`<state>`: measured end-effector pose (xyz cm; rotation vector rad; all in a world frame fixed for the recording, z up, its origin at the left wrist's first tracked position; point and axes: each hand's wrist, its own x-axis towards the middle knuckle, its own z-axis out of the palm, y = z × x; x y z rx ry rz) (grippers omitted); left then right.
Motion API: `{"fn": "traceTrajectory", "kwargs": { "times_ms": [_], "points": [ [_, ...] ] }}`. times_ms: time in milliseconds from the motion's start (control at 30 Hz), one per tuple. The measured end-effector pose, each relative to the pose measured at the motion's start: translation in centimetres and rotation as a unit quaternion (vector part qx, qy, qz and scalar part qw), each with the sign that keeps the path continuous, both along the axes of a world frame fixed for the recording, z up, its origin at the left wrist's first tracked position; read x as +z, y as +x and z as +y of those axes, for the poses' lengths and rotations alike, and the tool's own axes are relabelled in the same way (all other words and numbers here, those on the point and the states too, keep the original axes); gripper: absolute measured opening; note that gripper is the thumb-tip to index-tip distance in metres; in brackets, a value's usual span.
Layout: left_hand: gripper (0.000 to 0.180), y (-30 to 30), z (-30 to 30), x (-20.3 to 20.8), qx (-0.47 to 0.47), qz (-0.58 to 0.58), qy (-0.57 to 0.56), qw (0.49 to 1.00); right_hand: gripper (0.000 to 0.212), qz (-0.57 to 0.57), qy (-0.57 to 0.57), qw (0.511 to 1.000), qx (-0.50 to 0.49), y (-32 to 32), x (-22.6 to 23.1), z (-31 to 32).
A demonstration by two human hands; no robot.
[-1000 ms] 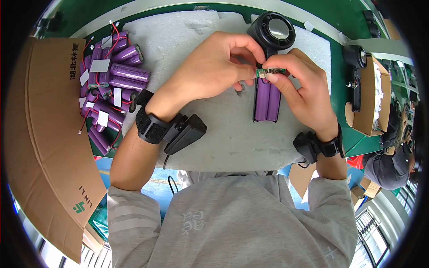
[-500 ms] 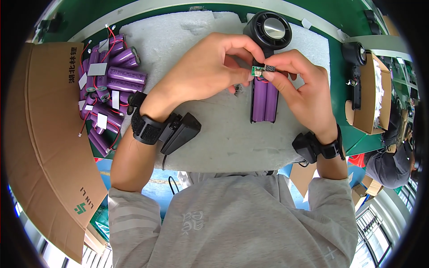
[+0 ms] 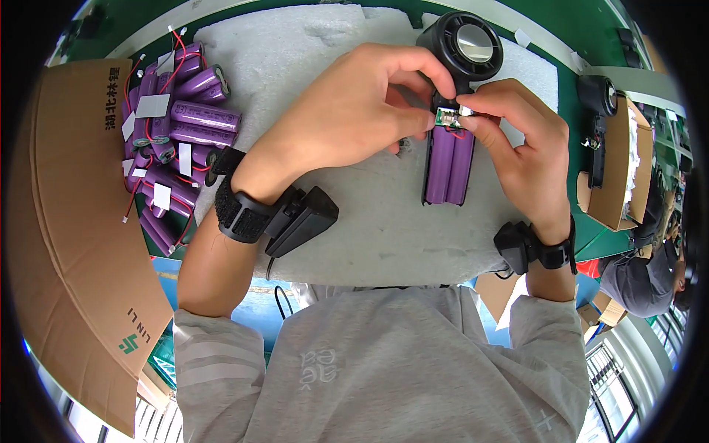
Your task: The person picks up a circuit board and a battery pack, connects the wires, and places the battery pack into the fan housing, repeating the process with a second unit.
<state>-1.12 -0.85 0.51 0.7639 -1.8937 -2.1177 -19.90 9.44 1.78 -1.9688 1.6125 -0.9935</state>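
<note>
A black handheld fan (image 3: 448, 46) lies at the far side of the foam pad, its round head pointing away. Two purple battery cells (image 3: 447, 171) sit side by side in its open handle. Over the cells' upper end, my left hand (image 3: 347, 111) pinches a small green circuit board (image 3: 445, 117) between thumb and fingers. From the right, my right hand (image 3: 528, 148) closes thumb and forefinger on a small white connector (image 3: 465, 111) at the board's right edge. Short red wires (image 3: 456, 134) show just below the board. My fingers hide part of the handle.
Several purple battery packs (image 3: 203, 122) with red wires and white pads are heaped at the left, beside a large cardboard box (image 3: 81, 221). At the right stand another black fan (image 3: 595, 96) and a small carton (image 3: 641, 155). Farther right, a person (image 3: 642, 284) is bent over.
Both hands and the fan have shifted slightly right in view. The right fingertips have changed position at the board; a white connector now shows where a black piece showed before.
</note>
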Motion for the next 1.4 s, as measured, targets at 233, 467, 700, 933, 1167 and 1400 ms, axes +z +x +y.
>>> {"fn": "traceTrajectory", "kwargs": {
  "times_ms": [233,467,700,933,1167,1400],
  "points": [
    [0.026,0.0,0.1,-0.2,-0.004,0.003,-0.018,1.0,0.02,-0.003,0.007,1.0,0.002,-0.1,-0.1,-0.1],
    [0.024,-0.2,0.2,-0.4,0.012,0.013,-0.056,0.998,0.02,-0.034,0.037,0.999,-0.006,-0.4,-0.2,-0.3],
    [0.025,0.2,-0.5,-0.8,-0.037,0.093,-0.101,0.99,0.019,0.004,0.066,0.998,-0.001,-0.2,0.4,0.2],
    [0.021,-0.2,-0.4,0.5,-0.015,0.083,0.072,0.994,0.02,0.04,0.078,0.996,0.005,-0.2,0.6,0.2],
    [0.018,-0.4,-0.4,1.1,-0.011,-0.004,0.084,0.996,0.02,0.06,0.044,0.997,0.007,-0.2,0.3,0.1],
    [0.018,-0.4,-0.3,1.2,-0.009,-0.013,0.087,0.996,0.02,0.038,0.042,0.998,0.017,-0.4,0.2,0.3]
  ]
}}
